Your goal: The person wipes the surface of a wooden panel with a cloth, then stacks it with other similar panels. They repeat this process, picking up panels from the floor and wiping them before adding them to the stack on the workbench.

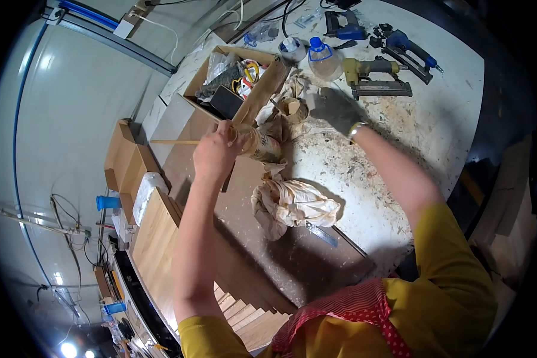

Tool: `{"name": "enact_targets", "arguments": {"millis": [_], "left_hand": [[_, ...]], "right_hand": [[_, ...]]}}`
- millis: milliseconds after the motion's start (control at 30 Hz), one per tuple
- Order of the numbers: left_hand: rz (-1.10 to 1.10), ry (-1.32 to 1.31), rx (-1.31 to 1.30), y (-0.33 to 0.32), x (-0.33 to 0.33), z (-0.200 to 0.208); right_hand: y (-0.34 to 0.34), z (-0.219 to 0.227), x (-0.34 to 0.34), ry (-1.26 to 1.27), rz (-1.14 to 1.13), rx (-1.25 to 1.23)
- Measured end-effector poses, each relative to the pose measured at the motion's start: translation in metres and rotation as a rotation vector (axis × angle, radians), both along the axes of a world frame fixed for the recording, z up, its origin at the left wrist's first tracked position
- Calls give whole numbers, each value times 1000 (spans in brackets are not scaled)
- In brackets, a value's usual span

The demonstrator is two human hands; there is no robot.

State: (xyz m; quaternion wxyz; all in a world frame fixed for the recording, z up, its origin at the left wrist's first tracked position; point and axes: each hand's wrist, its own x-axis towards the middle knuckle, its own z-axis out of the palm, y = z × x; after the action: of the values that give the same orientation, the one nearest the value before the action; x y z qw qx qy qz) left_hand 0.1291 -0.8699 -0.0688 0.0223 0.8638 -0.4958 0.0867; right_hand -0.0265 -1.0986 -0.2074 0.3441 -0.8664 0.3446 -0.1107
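My bare left hand (215, 150) is closed on the end of a clear plastic jar (260, 145) with brownish contents, tipped on its side over the bench. A thin wooden stick (174, 142) juts out to the left from behind this hand. My right hand (338, 111), in a dark grey glove, is over the white tabletop beside a small brown-smeared cup (293, 110); its fingers are blurred, and any grip is hidden. Stained cloth (295, 86) lies around the cup. A crumpled, stained white rag (295, 206) rests nearer to me.
A cardboard box (259, 89) of odds and ends stands at the back. Behind my right hand are a blue-capped bottle (324, 59), an olive nail gun (376, 77) and a blue nail gun (409, 51). Wooden boards (155, 238) are stacked left. Dried residue covers the tabletop (364, 173).
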Motion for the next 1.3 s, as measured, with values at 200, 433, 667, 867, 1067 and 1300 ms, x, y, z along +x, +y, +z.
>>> {"name": "enact_targets", "arguments": {"millis": [200, 433, 667, 867, 1067, 1300], "left_hand": [[-243, -73, -197, -57, -10, 1], [-46, -7, 196, -134, 16, -66], [29, 104, 124, -137, 29, -89], [-9, 132, 5, -130, 54, -57], [75, 507, -37, -129, 67, -25], [172, 625, -58, -117, 79, -27]], "right_hand": [[-6, -30, -53, -862, 74, 1337], [12, -13, -76, -519, 373, -210], [5, 6, -66, -447, 143, 889], [-7, 25, -25, -263, 235, -72], [-16, 9, 23, -427, 241, -168], [-7, 32, 25, -387, 293, -179]]}}
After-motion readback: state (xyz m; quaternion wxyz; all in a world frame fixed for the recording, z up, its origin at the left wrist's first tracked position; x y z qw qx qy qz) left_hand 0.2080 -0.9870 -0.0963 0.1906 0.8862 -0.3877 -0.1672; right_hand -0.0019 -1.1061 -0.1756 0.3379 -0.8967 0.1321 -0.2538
